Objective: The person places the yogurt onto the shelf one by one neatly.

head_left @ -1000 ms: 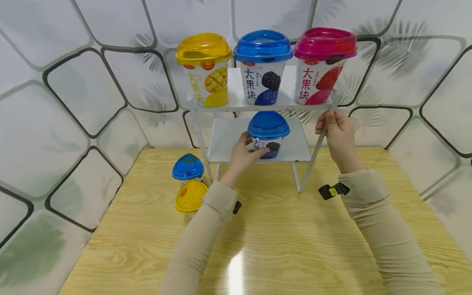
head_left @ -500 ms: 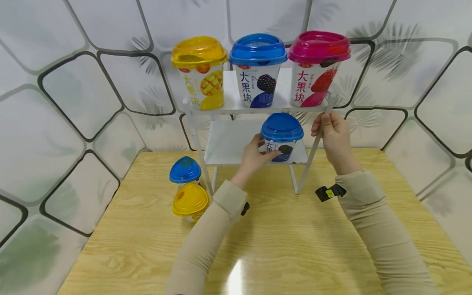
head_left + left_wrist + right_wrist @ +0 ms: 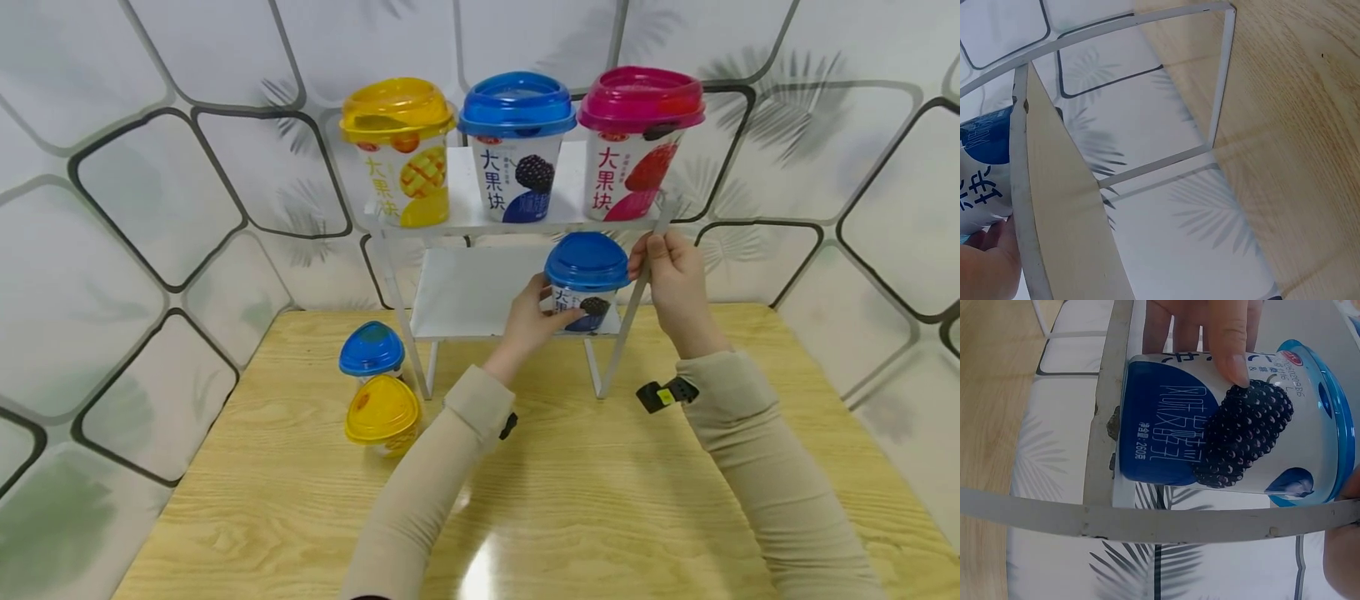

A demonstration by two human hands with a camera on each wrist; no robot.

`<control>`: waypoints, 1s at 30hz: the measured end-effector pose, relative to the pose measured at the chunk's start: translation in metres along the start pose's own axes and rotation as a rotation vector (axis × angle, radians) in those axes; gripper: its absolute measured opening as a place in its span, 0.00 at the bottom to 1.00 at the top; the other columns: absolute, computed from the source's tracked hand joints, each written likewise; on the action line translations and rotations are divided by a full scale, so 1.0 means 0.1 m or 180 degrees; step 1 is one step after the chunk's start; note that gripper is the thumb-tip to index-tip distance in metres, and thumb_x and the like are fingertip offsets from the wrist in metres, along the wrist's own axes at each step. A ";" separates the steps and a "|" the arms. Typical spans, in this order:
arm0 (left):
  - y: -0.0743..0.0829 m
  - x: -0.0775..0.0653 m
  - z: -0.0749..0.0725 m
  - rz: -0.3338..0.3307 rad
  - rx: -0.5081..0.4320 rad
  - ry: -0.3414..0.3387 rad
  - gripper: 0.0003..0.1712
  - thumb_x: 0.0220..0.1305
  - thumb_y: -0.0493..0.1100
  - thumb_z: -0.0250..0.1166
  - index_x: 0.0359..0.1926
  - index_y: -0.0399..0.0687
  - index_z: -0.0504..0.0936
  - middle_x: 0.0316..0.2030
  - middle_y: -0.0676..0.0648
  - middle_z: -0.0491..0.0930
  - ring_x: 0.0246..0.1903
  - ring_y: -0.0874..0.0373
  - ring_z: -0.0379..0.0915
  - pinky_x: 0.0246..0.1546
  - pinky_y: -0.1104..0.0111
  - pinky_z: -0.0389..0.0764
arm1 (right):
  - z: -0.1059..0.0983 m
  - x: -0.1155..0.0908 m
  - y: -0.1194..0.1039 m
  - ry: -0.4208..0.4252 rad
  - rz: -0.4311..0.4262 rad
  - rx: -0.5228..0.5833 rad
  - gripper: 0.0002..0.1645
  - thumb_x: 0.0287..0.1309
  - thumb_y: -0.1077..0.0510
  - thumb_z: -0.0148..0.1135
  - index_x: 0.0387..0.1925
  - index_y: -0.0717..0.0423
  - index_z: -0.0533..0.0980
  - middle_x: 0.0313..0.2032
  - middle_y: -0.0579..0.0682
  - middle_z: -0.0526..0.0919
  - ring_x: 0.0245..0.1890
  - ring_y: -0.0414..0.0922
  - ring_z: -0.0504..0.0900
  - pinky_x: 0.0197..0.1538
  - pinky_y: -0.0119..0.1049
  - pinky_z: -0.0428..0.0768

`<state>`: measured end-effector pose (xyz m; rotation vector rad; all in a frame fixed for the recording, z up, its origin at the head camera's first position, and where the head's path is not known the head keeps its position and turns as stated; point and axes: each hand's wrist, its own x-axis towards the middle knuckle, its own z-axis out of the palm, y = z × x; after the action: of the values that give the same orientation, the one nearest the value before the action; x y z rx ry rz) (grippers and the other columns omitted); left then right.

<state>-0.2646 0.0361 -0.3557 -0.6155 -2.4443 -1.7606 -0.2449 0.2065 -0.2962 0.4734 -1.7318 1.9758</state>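
My left hand [image 3: 531,323] grips a blue-lidded yogurt cup [image 3: 587,265] with a blackberry on its label. The cup is upright at the right end of the lower tier of a white two-tier rack [image 3: 465,292]. In the right wrist view the thumb of that left hand [image 3: 1229,337] lies across the printed side of the cup [image 3: 1172,431]. Thumb and fingers of my right hand [image 3: 675,279] pinch the rack's right upright, close beside the blue lid. Part of the cup [image 3: 985,194] shows behind the rack in the left wrist view.
Lined up on the upper tier are a yellow-lidded cup [image 3: 397,154], a blue-lidded cup [image 3: 517,150] and a pink-lidded cup [image 3: 639,146]. On the wooden table [image 3: 285,500], left of the rack, stand another blue-lidded cup [image 3: 372,350] and a yellow-lidded cup [image 3: 382,412].
My left hand has moved the blackberry yogurt cup rightward along the lower tier, from its middle to the right upright. My right hand keeps its hold on the upright.
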 end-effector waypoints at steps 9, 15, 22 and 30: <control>0.00 0.04 0.04 -0.0003 -0.0015 0.0000 0.36 0.53 0.42 0.65 0.60 0.42 0.59 0.57 0.45 0.64 0.55 0.51 0.62 0.44 0.67 0.72 | -0.02 0.00 -0.05 -0.0037 0.0136 0.0078 0.14 0.61 0.57 0.46 0.25 0.59 0.73 0.22 0.48 0.77 0.22 0.38 0.78 0.33 0.27 0.76; 0.01 0.06 0.07 0.0033 -0.0046 -0.0018 0.36 0.53 0.43 0.65 0.60 0.41 0.59 0.57 0.44 0.65 0.55 0.50 0.62 0.44 0.67 0.72 | -0.05 0.03 -0.09 -0.0139 0.0083 0.0124 0.11 0.60 0.62 0.49 0.26 0.62 0.76 0.29 0.50 0.78 0.29 0.40 0.79 0.38 0.28 0.76; 0.02 0.09 0.09 0.0043 -0.0014 -0.0012 0.35 0.54 0.42 0.65 0.59 0.39 0.59 0.56 0.43 0.65 0.55 0.50 0.62 0.44 0.67 0.72 | -0.13 0.06 -0.15 -0.0310 0.0177 0.0153 0.07 0.56 0.66 0.53 0.31 0.62 0.79 0.28 0.50 0.80 0.30 0.41 0.80 0.39 0.29 0.75; 0.01 0.11 0.14 0.0010 -0.0044 -0.0057 0.35 0.54 0.42 0.64 0.60 0.40 0.59 0.56 0.43 0.65 0.55 0.51 0.62 0.44 0.67 0.72 | -0.22 0.08 -0.21 -0.0350 0.0384 0.0364 0.06 0.53 0.71 0.55 0.28 0.65 0.79 0.25 0.51 0.81 0.29 0.43 0.81 0.38 0.29 0.76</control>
<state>-0.2718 0.0522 -0.3562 -0.6390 -2.4435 -1.7799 -0.2391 0.2317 -0.2773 0.5370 -1.7567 2.1800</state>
